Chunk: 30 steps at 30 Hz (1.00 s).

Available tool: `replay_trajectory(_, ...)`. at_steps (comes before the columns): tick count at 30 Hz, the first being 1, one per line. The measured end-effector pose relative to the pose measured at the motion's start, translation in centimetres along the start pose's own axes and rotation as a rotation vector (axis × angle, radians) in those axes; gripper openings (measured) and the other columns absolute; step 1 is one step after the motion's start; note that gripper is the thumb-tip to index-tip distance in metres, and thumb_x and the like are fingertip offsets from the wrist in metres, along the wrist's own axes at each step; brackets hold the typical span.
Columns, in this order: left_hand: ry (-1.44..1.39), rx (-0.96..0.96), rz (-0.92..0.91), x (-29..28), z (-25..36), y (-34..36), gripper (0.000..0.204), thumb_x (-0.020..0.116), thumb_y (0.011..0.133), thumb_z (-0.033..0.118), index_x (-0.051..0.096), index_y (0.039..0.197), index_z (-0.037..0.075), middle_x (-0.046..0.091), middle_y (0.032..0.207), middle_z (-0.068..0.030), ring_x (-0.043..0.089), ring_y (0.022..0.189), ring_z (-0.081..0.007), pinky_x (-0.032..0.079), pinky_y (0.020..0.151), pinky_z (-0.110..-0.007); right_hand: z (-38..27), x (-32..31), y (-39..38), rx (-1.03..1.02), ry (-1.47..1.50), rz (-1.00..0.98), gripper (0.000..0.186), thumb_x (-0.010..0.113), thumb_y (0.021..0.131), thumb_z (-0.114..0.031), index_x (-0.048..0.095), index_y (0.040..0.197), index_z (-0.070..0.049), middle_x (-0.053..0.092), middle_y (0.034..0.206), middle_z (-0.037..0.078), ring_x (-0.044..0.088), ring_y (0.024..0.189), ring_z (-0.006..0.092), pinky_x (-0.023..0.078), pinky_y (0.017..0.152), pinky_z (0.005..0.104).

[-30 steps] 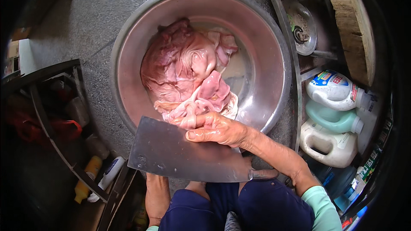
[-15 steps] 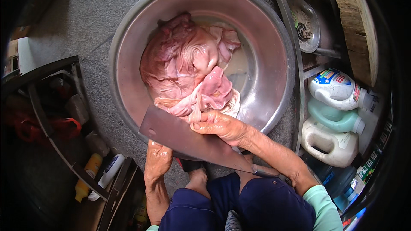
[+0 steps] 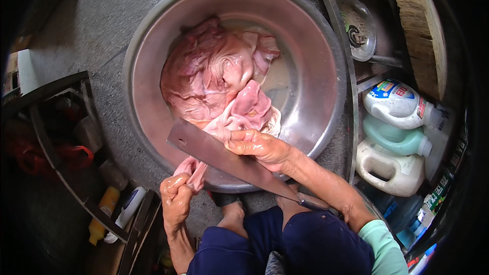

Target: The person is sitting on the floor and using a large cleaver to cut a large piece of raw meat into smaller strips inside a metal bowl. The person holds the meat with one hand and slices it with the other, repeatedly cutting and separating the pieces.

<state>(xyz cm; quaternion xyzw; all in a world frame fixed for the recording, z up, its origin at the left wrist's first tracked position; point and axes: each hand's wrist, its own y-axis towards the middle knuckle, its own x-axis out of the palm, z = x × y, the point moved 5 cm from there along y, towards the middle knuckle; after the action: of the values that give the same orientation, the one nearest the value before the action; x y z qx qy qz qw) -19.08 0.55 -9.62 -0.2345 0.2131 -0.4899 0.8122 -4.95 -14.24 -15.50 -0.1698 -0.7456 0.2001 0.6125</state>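
Observation:
A large steel basin [image 3: 153,30] holds folded pink raw offal [image 3: 198,71] in a little cloudy liquid. My left hand [image 3: 174,198], below the basin's lower-left rim, grips the end of a pale pink strip of offal [image 3: 194,170]. My right hand [image 3: 260,152] pinches the offal on the other side of a dark cleaver [image 3: 219,159], where the strip crosses behind the blade. The cleaver lies slanted between my hands, with its handle [image 3: 316,202] by my right knee under my forearm; what holds it is hidden.
Plastic jugs [image 3: 389,168] are stacked on a rack at the right, below a wooden board [image 3: 420,35] and a glass lid [image 3: 359,30]. A dark frame [image 3: 56,163] at the left holds a red bag [image 3: 71,157] and bottles [image 3: 104,214]. My bare feet stand below the basin.
The cleaver's blade has tilted and now shows narrower. My left hand has come up from under it and out to the left, with the offal strip now visible in it.

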Motion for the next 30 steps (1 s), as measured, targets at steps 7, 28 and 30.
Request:
replay_trajectory(7, 0.039, -0.013, -0.029, -1.0, -0.2, -1.2, 0.013, 0.051, 0.073, 0.001, 0.046, 0.062, -0.003, 0.046, 0.057, -0.0043, 0.042, 0.052, -0.0106, 0.031, 0.051, -0.029, 0.7, -2.2, 0.1, -0.034, 0.049, 0.033, 0.017, 0.063, 0.102, -0.016, 0.066, 0.115, -0.005, 0.062, 0.098, -0.006, 0.055, 0.098, 0.0023, 0.041, 0.092, 0.0202)
replay_trajectory(28, -0.722, 0.087, 0.038, -3.5, 0.3, -2.0, 0.026, 0.059, 0.09, 0.019, 0.059, 0.073, 0.0, 0.057, 0.07, -0.0041, 0.051, 0.059, -0.0127, 0.039, 0.053, -0.025, -2.9, -4.0, -1.1, -0.105, 0.146, 0.063, 0.037, 0.061, 0.102, -0.016, 0.057, 0.133, 0.003, 0.067, 0.109, 0.002, 0.063, 0.097, 0.0072, 0.05, 0.089, 0.0216)
replay_trajectory(30, -0.379, 0.09, 0.129, -3.6, 0.7, -1.0, 0.02, 0.057, 0.087, 0.012, 0.059, 0.075, -0.004, 0.052, 0.064, -0.0028, 0.051, 0.057, -0.0128, 0.04, 0.053, -0.026, -4.5, -4.6, -1.9, -0.135, 0.156, -0.01, 0.045, 0.06, 0.102, -0.02, 0.048, 0.143, -0.005, 0.062, 0.094, 0.002, 0.057, 0.077, 0.0085, 0.048, 0.071, 0.0229)
